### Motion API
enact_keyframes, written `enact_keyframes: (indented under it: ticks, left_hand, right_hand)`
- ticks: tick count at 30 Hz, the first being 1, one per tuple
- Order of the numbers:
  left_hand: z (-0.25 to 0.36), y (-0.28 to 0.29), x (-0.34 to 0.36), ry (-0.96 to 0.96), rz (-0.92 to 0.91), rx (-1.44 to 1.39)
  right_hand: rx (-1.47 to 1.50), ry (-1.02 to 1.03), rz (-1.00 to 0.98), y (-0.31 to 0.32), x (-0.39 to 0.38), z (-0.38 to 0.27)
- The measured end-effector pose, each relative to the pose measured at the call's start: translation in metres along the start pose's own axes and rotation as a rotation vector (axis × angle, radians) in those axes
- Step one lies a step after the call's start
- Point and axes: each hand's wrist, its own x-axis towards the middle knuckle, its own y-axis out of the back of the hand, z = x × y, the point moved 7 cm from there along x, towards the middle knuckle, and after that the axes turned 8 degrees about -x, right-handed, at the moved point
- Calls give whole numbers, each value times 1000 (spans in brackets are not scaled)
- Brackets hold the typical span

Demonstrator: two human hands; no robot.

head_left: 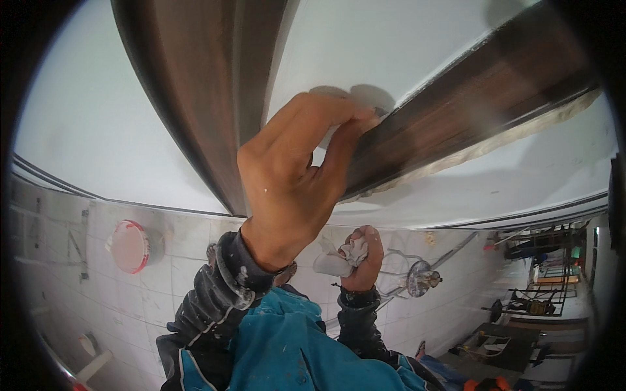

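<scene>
My left hand (287, 153) is raised to a white panel (339, 45). Its thumb and fingertips pinch together at the edge of a dark brown wood trim (482, 98); whatever is between them is hidden or too small to name. A second brown wood trim (189, 78) runs behind and left of this hand. Lower down, my right hand (370, 264) is closed around a crumpled white cloth or paper (334, 262), part of which hangs out on its left side. White specks and smears mark my dark left sleeve.
A bucket with a red rim (134, 247) stands on the tiled floor at left. A metal stand with a round centre and thin legs (420, 280) is right of my right hand. Cluttered shelving (548, 287) fills the far right. A pale rough strip (482, 144) borders the right trim.
</scene>
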Motion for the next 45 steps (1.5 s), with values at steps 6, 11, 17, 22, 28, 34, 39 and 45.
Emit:
enact_keyframes:
  ticks: [6,11,17,22,28,34,39,45]
  left_hand:
    - [6,-4,14,-113,60,-40]
    - [9,-4,13,-118,54,-16]
    - [11,-3,13,-95,55,-23]
    - [13,-2,13,-51,51,1]
    - [16,-2,13,-66,35,31]
    - [28,-2,12,-75,38,50]
    - [37,-6,10,-72,36,123]
    - [34,-6,12,-112,45,171]
  right_hand:
    - [-29,19,32,1,-2,-1]
    - [13,-2,34,-1,-3,1]
    - [33,16,25,0,-2,0]
    - [39,5,5,-2,-2,1]
    - [26,-3,-14,-5,0,1]
    - [24,2,-15,-3,1,2]
    - [-149,211,-27,-10,3,0]
    - [-156,120,-161,-31,11,0]
